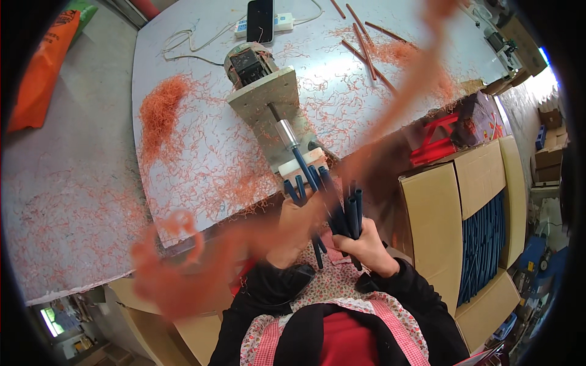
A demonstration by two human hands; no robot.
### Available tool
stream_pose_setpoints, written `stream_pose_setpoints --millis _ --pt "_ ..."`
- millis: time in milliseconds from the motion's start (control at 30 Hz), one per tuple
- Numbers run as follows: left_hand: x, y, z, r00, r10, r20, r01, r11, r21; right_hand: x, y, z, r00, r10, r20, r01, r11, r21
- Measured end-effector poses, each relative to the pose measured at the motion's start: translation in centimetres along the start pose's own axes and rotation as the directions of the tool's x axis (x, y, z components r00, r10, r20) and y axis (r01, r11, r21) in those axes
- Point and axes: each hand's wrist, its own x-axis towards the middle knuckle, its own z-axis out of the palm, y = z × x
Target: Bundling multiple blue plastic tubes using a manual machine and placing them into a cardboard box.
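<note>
Several dark blue tubes (290, 191) are gripped in my left hand (292, 222), in front of the table's near edge. One tube (300, 160) runs up to the metal sleeve (285, 133) on the shaft of a small motor (249, 64). A second bundle of dark blue tubes (352, 213) stands upright in my right hand (369, 247), its fingers closed round the lower part. The motor sits on a pale mounting plate (268, 91), with a white block (303, 163) below the sleeve. A blurred orange-red strand close to the camera hides part of my left hand and some tubes.
Orange-red shavings (160, 113) are heaped and scattered over the white table (207, 36). Reddish-brown rods (364, 52) lie at the back right, a phone (260, 21) and power strip (283, 22) at the back. An open cardboard box (430, 213) of blue tubes (482, 250) stands at right.
</note>
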Motion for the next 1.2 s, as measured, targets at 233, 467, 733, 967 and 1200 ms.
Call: stream_pose_setpoints --millis 233,467,733,967,1200 --pt "-0.6 0.3 0.2 0.996 -0.023 -0.087 0.025 0.999 0.023 -1.4 2.0 -1.0 0.977 0.017 0.213 -0.037 0.995 0.089" --pt "0.7 0.4 2.3 0.996 0.008 -0.085 -0.013 0.999 -0.051 -1.7 2.0 -0.4 0.984 0.033 0.174 -0.059 0.988 0.145" --pt "-0.2 0.0 -0.5 0.997 -0.029 0.074 0.032 0.999 -0.038 -0.6 0.4 -0.4 0.99 0.055 0.132 -0.078 0.982 0.175" --pt "0.3 1.5 0.9 1.0 -0.017 -0.016 0.016 0.996 -0.09 0.5 0.0 -0.4 0.988 0.083 0.132 -0.108 0.975 0.196" --pt "-0.3 -0.2 -0.2 0.997 -0.058 0.046 0.06 0.997 -0.049 -0.7 0.3 -0.7 0.987 0.055 0.149 -0.081 0.98 0.18"
